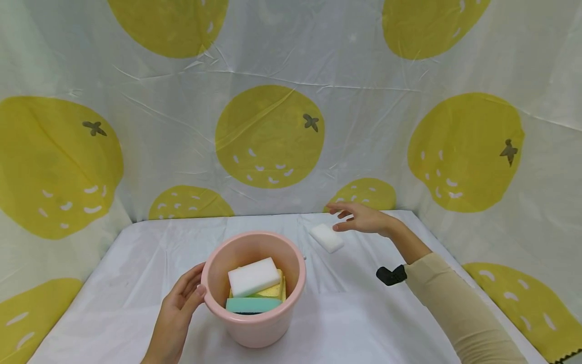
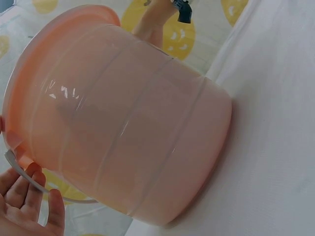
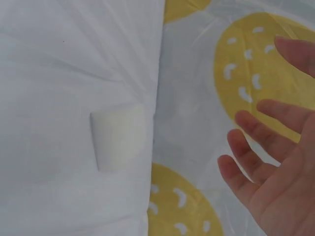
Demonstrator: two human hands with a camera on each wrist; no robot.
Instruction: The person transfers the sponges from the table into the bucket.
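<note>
Pink bucket [image 1: 253,303] stands upright on the white-covered surface [image 1: 136,263], near the front, about centre. Inside it: a white sponge [image 1: 253,276] lying on top, a yellow one [image 1: 273,290] under it, a green one [image 1: 252,305] at the near wall w/ a dark strip below, prob. a scouring layer, hard to tell from the head view.

Left hand [image 1: 178,308] rests against the bucket's left side, thumb on the rim, fingers relaxed and fairly straight along the wall, not curled round it. Left wrist view shows the fingers [image 2: 29,196] just beside the bucket wall [image 2: 128,128] and its thin white handle [image 2: 19,174].

Right hand [image 1: 359,218] hovers above the back of the surface, fingers spread and loose, holding nothing. Just beside it, to its left and lower, a second white sponge [image 1: 326,237] lies flat on the surface, apart from the fingers. Right wrist view: that sponge [image 3: 118,135] sits near the edge where the surface meets the lemon-print backdrop [image 3: 246,64]; open hand [image 3: 275,167] is clear of it.

Black strap [image 1: 391,275] on the right wrist, beige sleeve [image 1: 454,308] behind it.
</note>
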